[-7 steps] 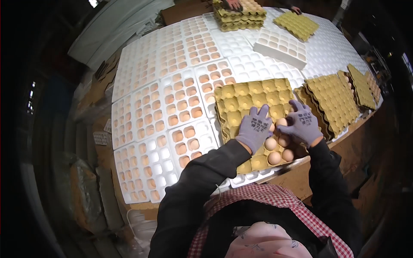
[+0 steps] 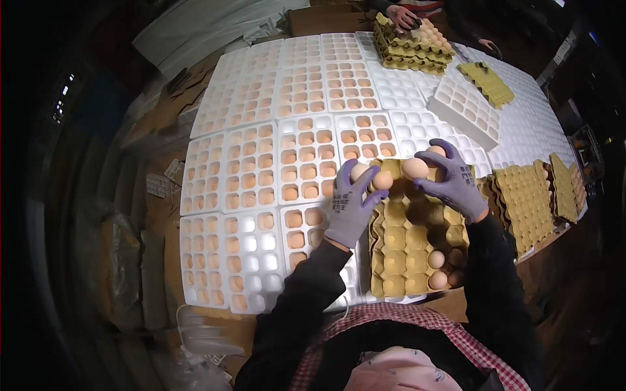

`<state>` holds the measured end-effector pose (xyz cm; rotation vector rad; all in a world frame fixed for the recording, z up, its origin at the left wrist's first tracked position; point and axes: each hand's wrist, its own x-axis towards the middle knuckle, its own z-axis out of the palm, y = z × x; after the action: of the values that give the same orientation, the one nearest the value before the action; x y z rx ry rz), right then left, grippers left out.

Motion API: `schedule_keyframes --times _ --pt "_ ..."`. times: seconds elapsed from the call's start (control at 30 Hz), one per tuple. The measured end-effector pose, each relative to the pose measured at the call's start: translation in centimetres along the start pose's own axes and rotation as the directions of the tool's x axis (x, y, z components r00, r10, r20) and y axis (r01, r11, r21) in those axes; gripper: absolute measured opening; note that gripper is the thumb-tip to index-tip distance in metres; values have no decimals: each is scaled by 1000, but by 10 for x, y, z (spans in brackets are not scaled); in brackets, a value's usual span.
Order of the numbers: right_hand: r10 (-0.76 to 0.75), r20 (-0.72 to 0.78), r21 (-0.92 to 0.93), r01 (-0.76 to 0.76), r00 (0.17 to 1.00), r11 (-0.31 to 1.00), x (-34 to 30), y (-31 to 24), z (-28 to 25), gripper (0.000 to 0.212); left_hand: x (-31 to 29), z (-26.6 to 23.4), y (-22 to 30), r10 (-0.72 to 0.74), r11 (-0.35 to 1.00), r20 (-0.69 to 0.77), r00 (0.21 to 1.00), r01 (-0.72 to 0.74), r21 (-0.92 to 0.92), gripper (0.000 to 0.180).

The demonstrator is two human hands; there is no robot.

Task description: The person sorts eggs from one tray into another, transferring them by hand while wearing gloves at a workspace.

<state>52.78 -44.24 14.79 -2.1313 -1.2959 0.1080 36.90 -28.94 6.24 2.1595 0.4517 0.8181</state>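
My left hand, in a grey-purple glove, is closed on eggs; two brown eggs show between its fingers. More eggs are gripped in my gloved right hand, two of them visible. Both hands are raised above the far part of a yellow pulp egg tray, whose cups on the left hold nothing. Several eggs sit in its near right corner. Just left of it lies a white foam tray, partly filled with eggs and partly hidden by my left arm.
Foam trays with eggs cover the table's left side. A foam block lies beyond my right hand. Tilted pulp trays stand at the right. At the far side, another person's hand touches a stack of egg-filled trays.
Both hands have lifted off the pulp tray with eggs in them and moved away from me; the left also went leftward. Fewer eggs lie in the tray. The whole view has shifted.
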Motion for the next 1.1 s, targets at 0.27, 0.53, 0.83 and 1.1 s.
schedule_keyframes --times 0.27,0.53,0.83,1.1 --pt "184 218 -483 -58 958 873 203 53 147 46 98 -45 -173 -132 843 -248 960 240 481 44" --pt "119 508 -422 126 853 898 249 42 211 38 164 -31 -261 -227 625 -100 969 223 748 29" --pt "453 87 -241 -423 887 874 222 199 123 50 158 16 -170 -136 991 133 982 132 36 46" --pt "400 133 469 -413 907 781 146 145 27 48 212 158 -96 -101 981 689 718 -42 187 44"
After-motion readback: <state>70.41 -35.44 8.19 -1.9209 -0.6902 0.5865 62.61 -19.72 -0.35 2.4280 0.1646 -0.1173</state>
